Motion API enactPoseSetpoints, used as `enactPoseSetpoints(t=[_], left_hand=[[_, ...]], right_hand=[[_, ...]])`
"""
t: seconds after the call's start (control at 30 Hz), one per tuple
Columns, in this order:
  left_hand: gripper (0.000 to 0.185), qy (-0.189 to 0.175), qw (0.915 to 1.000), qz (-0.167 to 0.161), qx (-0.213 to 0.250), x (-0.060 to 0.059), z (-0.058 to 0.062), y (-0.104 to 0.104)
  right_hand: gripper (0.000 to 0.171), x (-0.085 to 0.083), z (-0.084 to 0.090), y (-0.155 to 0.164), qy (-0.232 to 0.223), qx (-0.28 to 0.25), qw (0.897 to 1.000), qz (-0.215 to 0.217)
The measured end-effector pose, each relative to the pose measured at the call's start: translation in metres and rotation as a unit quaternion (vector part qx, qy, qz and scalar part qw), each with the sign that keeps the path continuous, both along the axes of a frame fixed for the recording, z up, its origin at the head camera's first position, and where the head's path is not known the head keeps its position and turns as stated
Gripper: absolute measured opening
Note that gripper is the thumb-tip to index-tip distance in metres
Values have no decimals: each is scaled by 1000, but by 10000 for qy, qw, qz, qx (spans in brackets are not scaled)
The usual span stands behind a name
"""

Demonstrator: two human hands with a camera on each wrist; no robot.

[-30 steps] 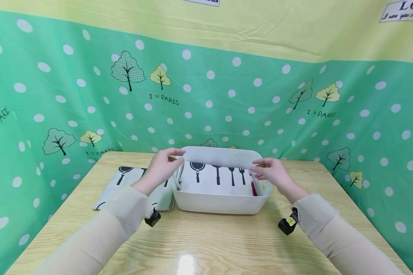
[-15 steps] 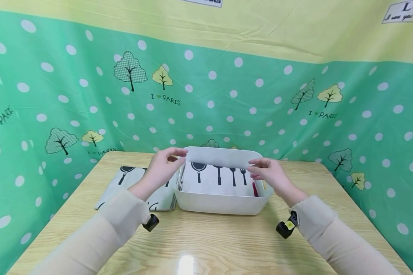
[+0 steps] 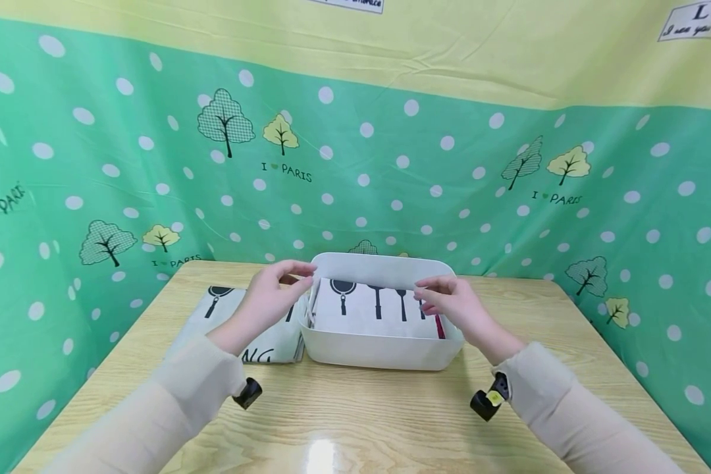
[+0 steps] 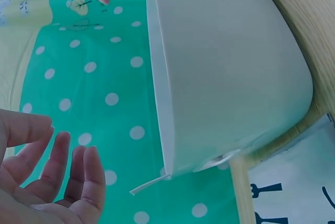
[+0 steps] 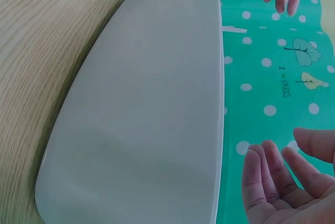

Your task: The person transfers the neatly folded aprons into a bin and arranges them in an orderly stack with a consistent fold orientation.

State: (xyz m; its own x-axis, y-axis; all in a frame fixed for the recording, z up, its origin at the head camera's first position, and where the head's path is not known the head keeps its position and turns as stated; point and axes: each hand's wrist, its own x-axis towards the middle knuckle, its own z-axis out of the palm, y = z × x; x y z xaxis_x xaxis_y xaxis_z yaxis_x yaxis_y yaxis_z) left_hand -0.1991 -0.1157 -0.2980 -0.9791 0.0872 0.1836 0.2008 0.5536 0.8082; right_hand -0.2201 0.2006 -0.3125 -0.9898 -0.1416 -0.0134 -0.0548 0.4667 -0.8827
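A white plastic basket (image 3: 379,353) stands mid-table. Inside lies a folded white cloth (image 3: 358,322) printed with black kitchen utensils, with a narrow red strip (image 3: 440,327) at its right end. My left hand (image 3: 266,297) hovers by the basket's left end, fingers loosely bent, holding nothing. Over the right end is my right hand (image 3: 457,308), relaxed and holding nothing. Both wrist views show the hands (image 4: 57,182) (image 5: 288,187) apart from the basket wall (image 4: 235,77). A second folded printed cloth (image 3: 281,339) lies left of the basket, partly hidden by my left arm.
The wooden table (image 3: 361,421) carries the basket and cloth. A green and yellow curtain (image 3: 391,164) with white dots and trees hangs behind and at the sides. In the left wrist view, a thin white strip (image 4: 149,185) sticks out past the basket rim.
My left hand has drawn slightly left and back. The right hand has moved left, over the right part of the basket. Basket and cloths have stayed in place.
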Motion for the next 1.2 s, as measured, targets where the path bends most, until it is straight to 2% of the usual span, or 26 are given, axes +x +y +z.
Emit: enactPoseSetpoints(t=[0.5, 0.67, 1.0, 1.2], left_hand=[[33, 72, 9998, 101, -124, 10, 1, -7], [33, 91, 9998, 113, -95, 12, -2, -10], [35, -223, 9996, 174, -9, 18, -8, -19], [34, -107, 9998, 183, -7, 23, -13, -20]], right_hand=[[35, 14, 0, -17, -142, -445, 9987, 218], [32, 21, 1, -23, -145, -648, 9971, 364], [30, 32, -7, -33, -34, -872, 9944, 598], [29, 39, -13, -40, -63, -860, 9942, 647]])
